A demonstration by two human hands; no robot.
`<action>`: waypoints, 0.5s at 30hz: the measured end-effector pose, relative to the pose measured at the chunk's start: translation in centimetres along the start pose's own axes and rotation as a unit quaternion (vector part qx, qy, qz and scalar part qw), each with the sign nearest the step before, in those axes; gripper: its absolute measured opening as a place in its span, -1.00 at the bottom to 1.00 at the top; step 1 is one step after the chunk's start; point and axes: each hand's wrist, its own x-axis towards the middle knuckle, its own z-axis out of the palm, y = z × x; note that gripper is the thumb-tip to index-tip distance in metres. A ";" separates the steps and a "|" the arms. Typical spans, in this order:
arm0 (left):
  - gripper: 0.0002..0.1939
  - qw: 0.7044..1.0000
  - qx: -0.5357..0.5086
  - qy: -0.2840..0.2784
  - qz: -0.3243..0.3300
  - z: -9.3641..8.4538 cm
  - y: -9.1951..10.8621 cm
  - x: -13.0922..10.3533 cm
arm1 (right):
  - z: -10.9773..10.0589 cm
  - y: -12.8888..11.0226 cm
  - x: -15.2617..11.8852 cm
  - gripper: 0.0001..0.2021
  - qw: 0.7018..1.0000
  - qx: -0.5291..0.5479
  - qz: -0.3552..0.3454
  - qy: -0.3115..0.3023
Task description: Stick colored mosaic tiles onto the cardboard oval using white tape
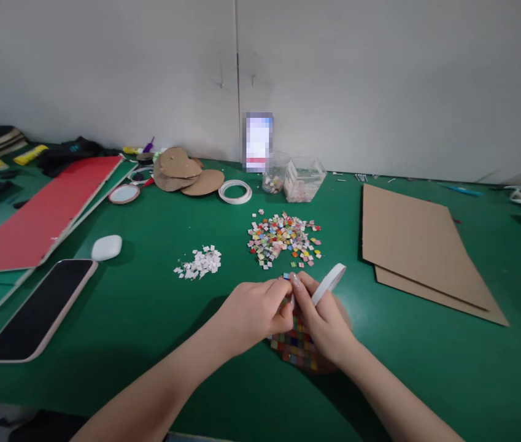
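My right hand [329,322] is closed around a narrow roll of white tape [329,283], which stands up past the thumb and fingers. My left hand [256,313] is closed in a pinch, its fingertips meeting those of the right. A small blue tile [286,275] shows at the joined fingertips; which hand grips it I cannot tell. Beneath both hands lies a brown board covered with rows of coloured mosaic tiles [294,353], its upper part hidden by the hands. Just beyond them spreads a pile of loose coloured tiles [283,236].
White paper scraps [200,263] lie left of the tiles. Farther back are a tape ring [235,191], cardboard discs [177,169], clear containers [305,179] and an upright lit phone [258,141]. Cardboard sheets [412,245] lie right; a dark phone [42,310] and white case [107,247] lie left.
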 end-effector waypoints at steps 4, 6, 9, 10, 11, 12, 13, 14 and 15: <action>-0.88 1.000 -0.007 0.002 0.003 0.0 0.1 0.0 | 0.0 -0.1 0.1 -0.67 1.000 -0.012 -0.005 0.007; -0.88 1.000 -0.014 -0.001 0.001 -0.1 0.1 0.0 | 0.0 -0.2 0.1 -0.68 1.000 0.010 -0.005 0.007; -0.89 1.000 -0.028 -0.008 -0.007 -0.3 0.0 0.0 | 0.0 -0.2 0.0 -0.69 0.998 0.058 0.007 0.001; -0.89 0.999 -0.031 -0.008 -0.009 -0.4 0.0 0.0 | 0.0 -0.1 0.0 -0.69 0.997 0.077 0.017 -0.001; -0.89 0.999 -0.033 -0.008 -0.013 -0.5 -0.1 0.0 | 0.1 0.0 0.0 -0.69 0.995 0.098 0.028 -0.002; -0.89 0.999 -0.035 -0.007 -0.018 -0.6 -0.2 0.1 | 0.1 0.1 -0.1 -0.68 0.992 0.119 0.041 -0.003; -0.88 0.999 -0.036 -0.007 -0.025 -0.7 -0.2 0.1 | 0.1 0.1 -0.1 -0.68 0.988 0.144 0.054 -0.006; -0.88 0.999 -0.039 -0.008 -0.035 -0.9 -0.3 0.1 | 0.1 0.2 -0.2 -0.68 0.983 0.168 0.066 -0.011; -0.88 0.998 -0.045 -0.010 -0.046 -1.0 -0.4 0.2 | 0.1 0.2 -0.2 -0.67 0.978 0.192 0.077 -0.018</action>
